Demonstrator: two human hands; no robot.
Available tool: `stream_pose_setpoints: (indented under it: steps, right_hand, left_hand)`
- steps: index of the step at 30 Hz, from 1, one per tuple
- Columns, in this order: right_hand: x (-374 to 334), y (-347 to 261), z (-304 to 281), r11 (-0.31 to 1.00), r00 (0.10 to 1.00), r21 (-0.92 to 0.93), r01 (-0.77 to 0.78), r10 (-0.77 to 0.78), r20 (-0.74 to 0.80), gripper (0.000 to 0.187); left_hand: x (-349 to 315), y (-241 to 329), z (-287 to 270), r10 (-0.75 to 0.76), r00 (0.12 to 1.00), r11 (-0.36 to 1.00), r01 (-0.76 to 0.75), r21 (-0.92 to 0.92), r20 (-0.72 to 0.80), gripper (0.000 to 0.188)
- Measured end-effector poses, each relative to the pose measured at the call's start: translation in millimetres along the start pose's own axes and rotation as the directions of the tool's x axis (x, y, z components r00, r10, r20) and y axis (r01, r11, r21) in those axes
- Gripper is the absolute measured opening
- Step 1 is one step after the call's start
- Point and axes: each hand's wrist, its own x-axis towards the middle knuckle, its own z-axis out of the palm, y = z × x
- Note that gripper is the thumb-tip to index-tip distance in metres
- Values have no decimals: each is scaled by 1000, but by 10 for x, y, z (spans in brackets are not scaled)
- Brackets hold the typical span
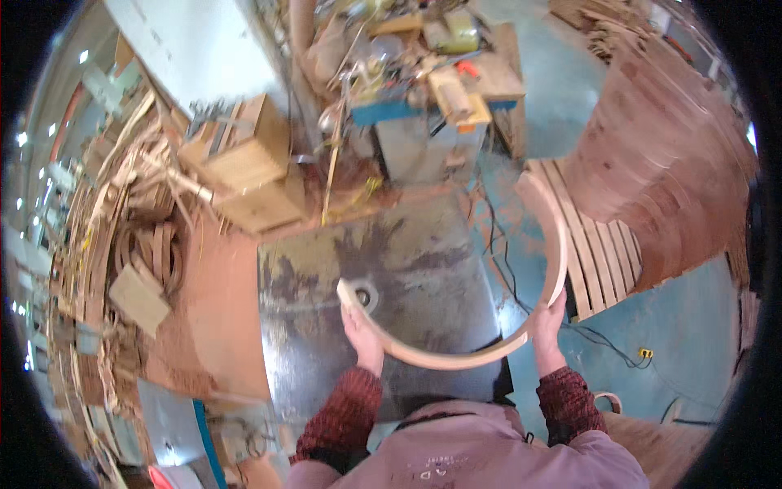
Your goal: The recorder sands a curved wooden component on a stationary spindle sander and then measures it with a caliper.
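A pale curved wooden strip point(444, 360) bows across the near half of a dark metal machine table point(407, 244). My left hand point(364, 336) grips it near its left end, close to a round fitting point(363, 297) set in the table. At the right, my right hand point(547, 330) is closed around the wood beyond the table's right edge. From there a curved wooden length point(559, 236) sweeps up and away. A step in the wood shows beside my right hand; whether this is one joined piece or two, I cannot tell.
Stacked curved and straight wood offcuts point(134, 236) crowd the left, beside wooden boxes point(252, 179). Beyond the table stands a cluttered workbench point(440, 106). A slatted wooden stack point(603, 244) is at the right. Black cables point(505, 261) trail over the blue floor.
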Motion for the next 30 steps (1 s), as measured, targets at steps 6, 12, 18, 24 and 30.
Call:
stream_pose_setpoints:
  steps: [6, 12, 18, 24, 30]
  right_hand:
    - [-14, -242, 232, 998, 996, 29, -63, 61, 69, 65]
    - [215, 437, 196, 999, 999, -43, -4, 6, 51, 69]
    - [61, -59, 517, 996, 995, -16, -91, 90, -47, 80]
    - [-9, -379, 650, 986, 986, -36, -164, 163, -43, 79]
    - [-37, -447, 815, 979, 980, -80, -189, 182, -85, 79]
  left_hand:
    - [219, -36, 4, -43, 999, 999, 43, 7, -15, 51]
    - [397, -84, 81, 18, 999, 998, -20, -57, -43, 50]
    - [564, -263, -16, -124, 992, 975, 116, -190, -31, 48]
    - [707, 93, -12, -194, 979, 979, 197, -46, 58, 63]
    - [962, -27, -44, -140, 987, 987, 146, -71, 78, 60]
